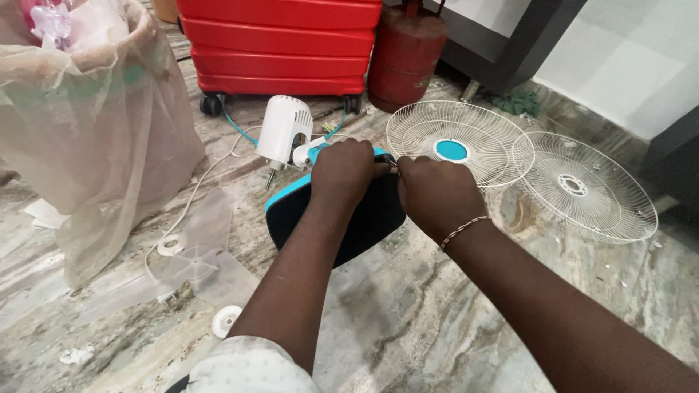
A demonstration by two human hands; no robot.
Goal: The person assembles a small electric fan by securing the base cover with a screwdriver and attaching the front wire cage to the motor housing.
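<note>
Left hand and right hand both clenched on upper edge of fan base, black with blue rim, tilted up off marble floor. Motor housing just behind. Grilles lie right, translucent blade left.

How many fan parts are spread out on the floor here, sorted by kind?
Wire grilles: 2, one with a teal centre and one plain white
Motor housing: 1
Clear blade: 1
Dark base with teal edge, under the left hand and right hand: 1
Small white round caps: 2, one and another
Total: 7
</note>
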